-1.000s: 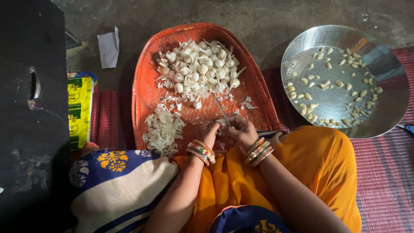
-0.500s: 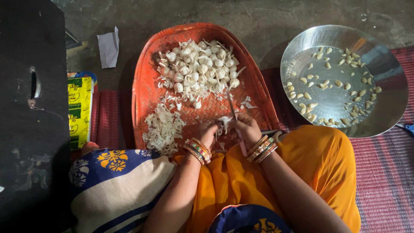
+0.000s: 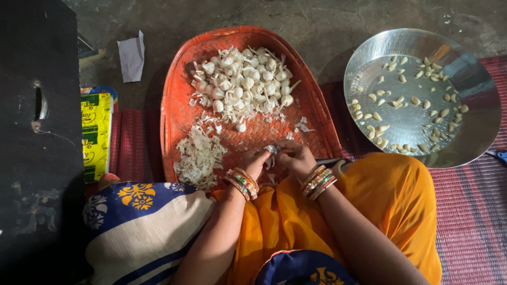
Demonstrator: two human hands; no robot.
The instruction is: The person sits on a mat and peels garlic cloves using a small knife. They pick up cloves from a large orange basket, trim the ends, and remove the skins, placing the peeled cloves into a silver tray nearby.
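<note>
Head view, only one there is: both hands meet just below the middle of the frame, over the near edge of the orange woven tray (image 3: 182,105), with the left hand (image 3: 257,161) and right hand (image 3: 294,157) pinched narrow on one small garlic piece (image 3: 271,149) held between the fingertips, about equally near to each hand; its long axis is too small to tell. The pile of garlic bulbs (image 3: 240,84) sits further up the tray, papery skins (image 3: 198,155) lie left of the hands, and peeled cloves (image 3: 406,105) are in the steel bowl (image 3: 475,142) at upper right, on the right hand's side.
</note>
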